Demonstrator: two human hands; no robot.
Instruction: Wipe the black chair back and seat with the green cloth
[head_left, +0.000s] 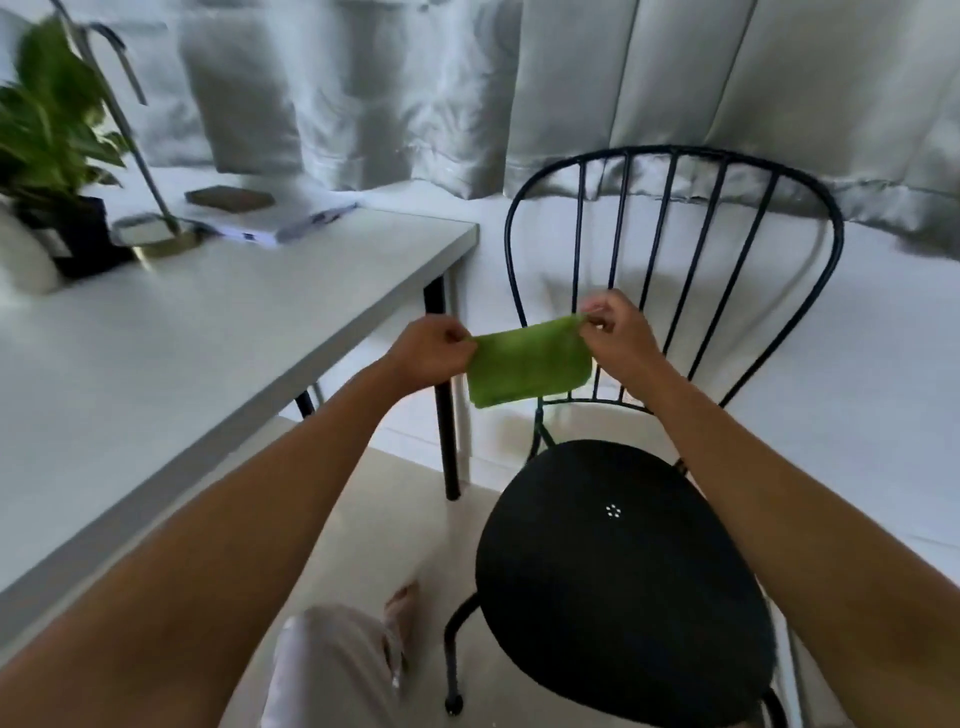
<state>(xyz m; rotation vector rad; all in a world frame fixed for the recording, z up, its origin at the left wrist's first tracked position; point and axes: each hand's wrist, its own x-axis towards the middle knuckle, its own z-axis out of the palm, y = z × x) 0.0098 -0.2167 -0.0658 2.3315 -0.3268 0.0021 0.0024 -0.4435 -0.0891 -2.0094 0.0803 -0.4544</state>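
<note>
Plant (49, 119): I read green leaves in a dark pot at the far left edge of the tabletop (171, 332).
Lamp (150, 228): I see a round brass base and a slanted metal stem just right of the pot, near the far edge of the tabletop.
Book (280, 223): it lies flat at the far right corner of the tabletop, with a dark flat item resting on its top; I cannot tell what that item is.
Table leg (445, 405): black, under the right corner of the tabletop, beside the chair.
Left hand (431, 351): I see it pinched closed on the left upper corner of the green cloth (527, 366).
Green cloth: folded, held in the air between both hands, hanging in front of the lower spindles of the chair back (670, 244), above and behind the seat (623, 571). I cannot tell whether it touches the spindles.
Right hand (618, 332): fingertips closed in a narrow pinch on the right upper corner of the cloth, slightly higher than the left hand.
Chair back: black wire hoop with upright spindles, standing in front of the pale curtain (571, 93).
Seat: black, round, with a small ring of holes at its centre.
</note>
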